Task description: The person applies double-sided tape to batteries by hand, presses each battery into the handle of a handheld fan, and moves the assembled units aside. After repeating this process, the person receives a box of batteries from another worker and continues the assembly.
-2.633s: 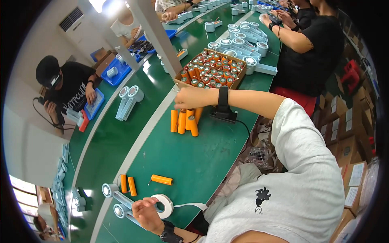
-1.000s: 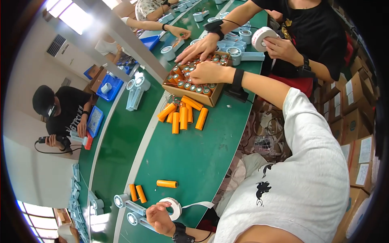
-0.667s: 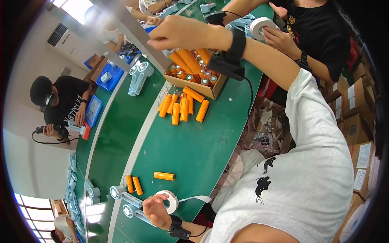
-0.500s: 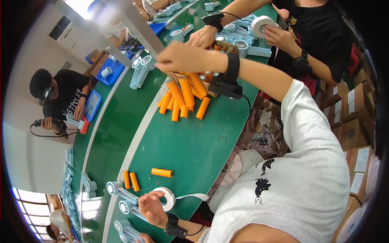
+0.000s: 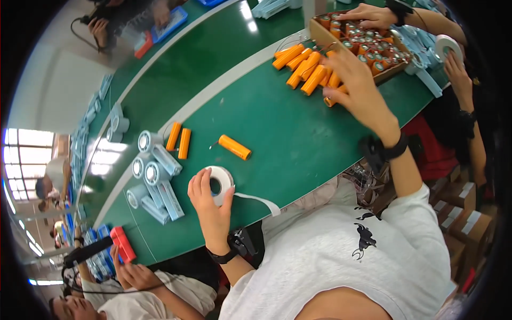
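My left hand [image 5: 212, 216] is closed on a roll of white tape [image 5: 226, 178], fingers on one side and thumb on the other. A loose tape strip [image 5: 261, 200] trails from it toward the table edge. My right hand [image 5: 360, 88] reaches over a pile of orange cylindrical battery packs [image 5: 309, 66], its fingers spread and slightly blurred. Its thumb is beside an orange pack [image 5: 332, 98] at the pile's near side; whether they touch I cannot tell. A single orange pack [image 5: 234, 147] with a short wire lies between my hands, and two more packs [image 5: 184, 143] lie farther left.
A cardboard box [image 5: 392, 73] full of wired packs stands at the far right, with a co-worker's hand [image 5: 370, 16] in it. Pale blue plastic housings [image 5: 154, 173] cluster left of my left hand. Another person [image 5: 138, 274] sits at the lower left, near a red holder [image 5: 122, 244].
The view has turned, so the table sits differently. My right hand has come down from above the pile to its near side, fingers spreading. My left hand has closed around the tape roll.
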A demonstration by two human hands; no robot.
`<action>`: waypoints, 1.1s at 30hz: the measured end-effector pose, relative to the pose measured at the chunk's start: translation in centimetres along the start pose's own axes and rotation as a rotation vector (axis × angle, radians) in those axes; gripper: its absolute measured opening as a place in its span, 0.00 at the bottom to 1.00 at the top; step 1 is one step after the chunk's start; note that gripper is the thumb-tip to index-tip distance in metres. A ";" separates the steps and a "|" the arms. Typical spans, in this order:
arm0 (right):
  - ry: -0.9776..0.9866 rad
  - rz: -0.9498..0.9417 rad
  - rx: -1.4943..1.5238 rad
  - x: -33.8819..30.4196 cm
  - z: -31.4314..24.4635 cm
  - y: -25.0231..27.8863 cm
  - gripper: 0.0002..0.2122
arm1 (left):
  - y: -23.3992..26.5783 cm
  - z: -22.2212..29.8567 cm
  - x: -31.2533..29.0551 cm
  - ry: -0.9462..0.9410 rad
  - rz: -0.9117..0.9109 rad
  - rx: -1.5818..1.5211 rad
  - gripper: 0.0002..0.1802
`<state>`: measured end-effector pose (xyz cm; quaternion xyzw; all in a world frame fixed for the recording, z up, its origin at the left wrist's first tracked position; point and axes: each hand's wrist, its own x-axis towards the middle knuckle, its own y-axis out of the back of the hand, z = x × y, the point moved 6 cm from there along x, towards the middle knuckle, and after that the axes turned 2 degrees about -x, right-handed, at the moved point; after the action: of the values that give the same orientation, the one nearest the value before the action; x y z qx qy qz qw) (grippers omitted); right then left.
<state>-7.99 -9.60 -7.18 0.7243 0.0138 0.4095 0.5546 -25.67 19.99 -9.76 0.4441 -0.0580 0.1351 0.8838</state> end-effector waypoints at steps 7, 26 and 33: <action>-0.069 -0.167 0.177 -2.9 -1.7 -2.9 0.29 | -1.8 -0.7 -1.5 0.015 -0.033 0.217 0.39; -0.528 0.258 0.293 -9.1 0.4 0.7 0.11 | 14.7 -45.5 38.6 0.679 0.181 0.506 0.52; -0.541 0.216 0.336 -8.6 0.1 0.9 0.11 | 15.6 -41.7 39.0 0.553 0.130 0.546 0.52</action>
<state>-14.05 -14.10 -11.47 0.8854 -0.1433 0.2509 0.3642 6.39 69.56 -14.05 0.6052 0.1924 0.3157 0.7050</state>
